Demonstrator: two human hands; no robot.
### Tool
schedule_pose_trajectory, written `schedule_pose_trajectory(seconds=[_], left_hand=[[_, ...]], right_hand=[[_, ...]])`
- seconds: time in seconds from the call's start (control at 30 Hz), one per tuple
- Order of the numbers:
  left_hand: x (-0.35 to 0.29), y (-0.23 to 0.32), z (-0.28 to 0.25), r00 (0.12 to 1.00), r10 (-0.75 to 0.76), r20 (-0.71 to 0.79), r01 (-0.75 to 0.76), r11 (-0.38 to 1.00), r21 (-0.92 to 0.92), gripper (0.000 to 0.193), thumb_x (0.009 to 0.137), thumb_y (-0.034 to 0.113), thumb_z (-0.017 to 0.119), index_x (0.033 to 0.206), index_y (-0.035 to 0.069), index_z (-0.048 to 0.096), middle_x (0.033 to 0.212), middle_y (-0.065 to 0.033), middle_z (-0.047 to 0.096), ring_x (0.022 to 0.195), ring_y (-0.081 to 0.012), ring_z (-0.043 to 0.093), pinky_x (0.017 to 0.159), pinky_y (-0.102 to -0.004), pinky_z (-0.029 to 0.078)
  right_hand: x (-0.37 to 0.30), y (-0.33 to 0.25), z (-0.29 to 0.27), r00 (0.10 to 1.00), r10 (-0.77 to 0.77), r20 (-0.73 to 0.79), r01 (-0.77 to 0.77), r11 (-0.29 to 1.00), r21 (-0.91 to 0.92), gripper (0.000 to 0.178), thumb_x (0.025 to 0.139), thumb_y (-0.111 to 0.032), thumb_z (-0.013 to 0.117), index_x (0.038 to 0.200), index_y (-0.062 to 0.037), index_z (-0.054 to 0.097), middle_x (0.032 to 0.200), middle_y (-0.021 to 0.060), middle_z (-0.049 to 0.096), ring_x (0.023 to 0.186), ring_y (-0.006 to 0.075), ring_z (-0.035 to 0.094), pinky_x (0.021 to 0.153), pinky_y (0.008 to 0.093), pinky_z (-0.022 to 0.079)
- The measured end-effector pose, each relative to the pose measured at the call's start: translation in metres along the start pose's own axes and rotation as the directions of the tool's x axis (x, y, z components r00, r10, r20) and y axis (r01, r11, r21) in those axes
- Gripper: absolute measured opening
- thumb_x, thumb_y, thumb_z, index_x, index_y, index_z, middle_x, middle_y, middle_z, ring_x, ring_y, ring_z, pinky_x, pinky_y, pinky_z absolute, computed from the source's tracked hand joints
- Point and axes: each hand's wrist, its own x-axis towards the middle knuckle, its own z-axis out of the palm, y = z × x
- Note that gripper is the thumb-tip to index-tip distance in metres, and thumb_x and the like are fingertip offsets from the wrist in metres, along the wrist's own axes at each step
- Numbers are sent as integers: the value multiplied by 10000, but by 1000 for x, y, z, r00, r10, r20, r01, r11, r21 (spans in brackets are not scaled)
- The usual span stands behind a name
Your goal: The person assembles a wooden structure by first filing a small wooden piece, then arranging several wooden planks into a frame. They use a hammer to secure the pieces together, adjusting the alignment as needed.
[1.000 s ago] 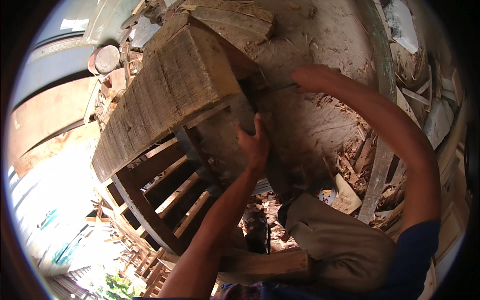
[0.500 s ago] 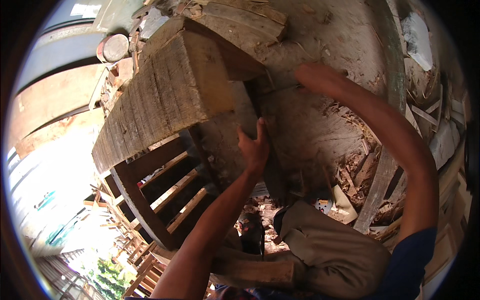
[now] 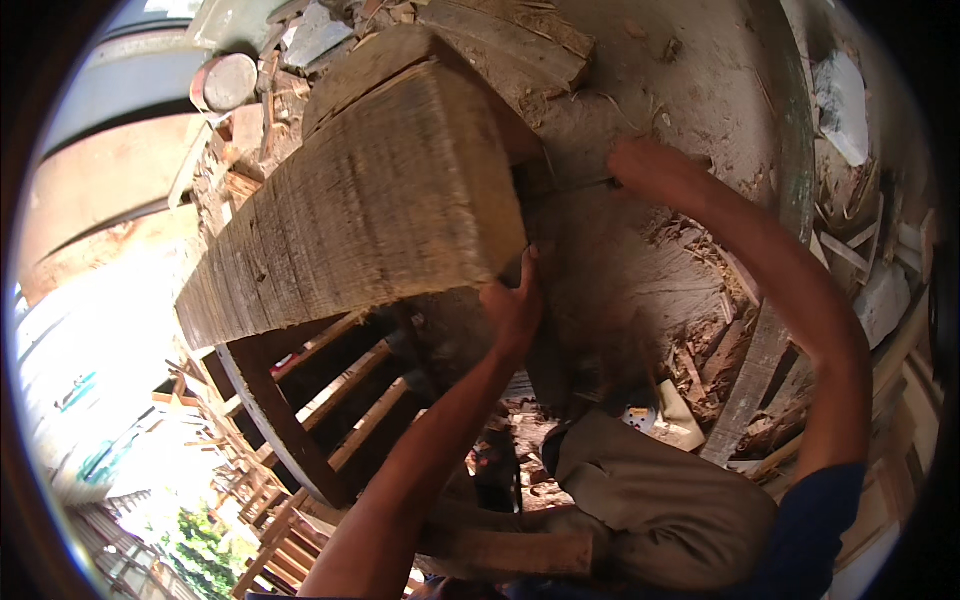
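Dusty bare ground spreads toward one o'clock, with scrap planks lying on it at twelve. From near the centre toward ten o'clock juts a thick wooden block, rough-sawn and greyish brown with dark streaks, its end face yellower, a dark seam running near its top. Its lower right corner sits right at the left hand, whose thumb and forefinger are parted; the other fingers are hidden, so I cannot tell whether they grip. Toward two o'clock, the right hand is apart from the block, its fingers seemingly curled, blur hiding what they may hold. Below the block, toward eight o'clock, is a slatted wooden frame. Farther out, at ten, a round bucket shows; its contents cannot be made out.
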Motion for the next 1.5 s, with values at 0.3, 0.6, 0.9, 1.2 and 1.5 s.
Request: schedule_pose_trajectory(seconds=[0.3, 0.6, 0.9, 1.2, 1.5], left_hand=[[2, -15, 2, 994, -97, 53, 86, 979, 186, 718, 912, 457, 741, 1323, -94, 535, 1149, -301, 677, 1055, -366, 682, 919, -433, 512], [11, -69, 13, 937, 312, 156, -346, 767, 540, 609, 1020, 423, 602, 1385, -57, 514, 1307, -310, 599, 1175, -333, 634, 977, -453, 487], [-4, 4, 6, 998, -51, -36, 57, 981, 185, 678, 1003, 390, 637, 1444, -80, 426, 1309, -274, 605, 1205, -368, 596, 1032, -425, 455], [-1, 1, -2, 999, 44, 29, -44, 999, 6, 731, 943, 428, 712, 1376, -107, 465, 1258, -282, 626, 1174, -373, 609, 1013, -437, 457], [8, -28, 6, 990, 136, -25, -135, 991, 6, 935, 898, 545, 720, 1403, -177, 409, 1252, -389, 589, 1204, -473, 584, 1006, -482, 464]], right_hand=[[0, 6, 7, 1000, 18, -15, -17, 998, 52, 244, 884, -203, 733, 919, 22, 643, 906, 230, 679, 922, 415, 679, 778, 503, 542], [-10, 1, -8, 999, 35, -8, -35, 999, -17, 337, 875, -268, 753, 1048, 13, 684, 1061, 217, 700, 1039, 387, 679, 861, 489, 554], [6, -18, 1, 1000, 24, 19, -24, 1000, -7, 295, 873, -261, 745, 1009, -5, 690, 1005, 194, 707, 993, 392, 682, 832, 488, 552], [-47, 35, -16, 978, 208, -15, -209, 976, -66, 320, 842, -252, 775, 1007, -17, 636, 890, 171, 690, 920, 377, 691, 801, 491, 552], [-202, 15, 45, 940, 304, 154, -254, 927, -277, 332, 886, -256, 759, 1064, -10, 626, 863, 133, 677, 851, 298, 703, 740, 437, 588]])
